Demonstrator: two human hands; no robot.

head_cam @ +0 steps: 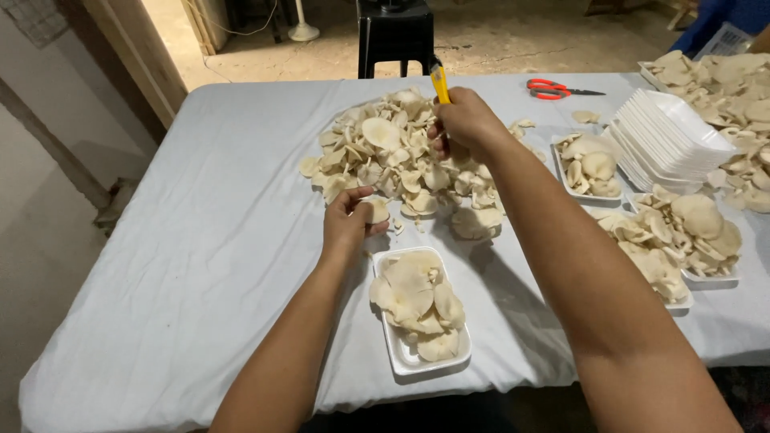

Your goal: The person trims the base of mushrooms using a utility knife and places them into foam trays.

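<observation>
My left hand (350,218) holds a small pale mushroom (377,210) at the near edge of a big mushroom pile (397,156) on the white tablecloth. My right hand (465,122) is raised over the pile, fingers closed round a yellow-handled knife (439,82) that points up and away. Just below my left hand lies a white foam tray (401,353) partly filled with flat mushrooms (417,301).
To the right are filled foam trays (571,188) (706,277), a stack of empty trays (670,132) and more mushrooms (734,88). Red-handled scissors (549,88) lie at the far edge. A black stool (395,36) stands behind the table. Bare cloth (216,232) spreads to the left.
</observation>
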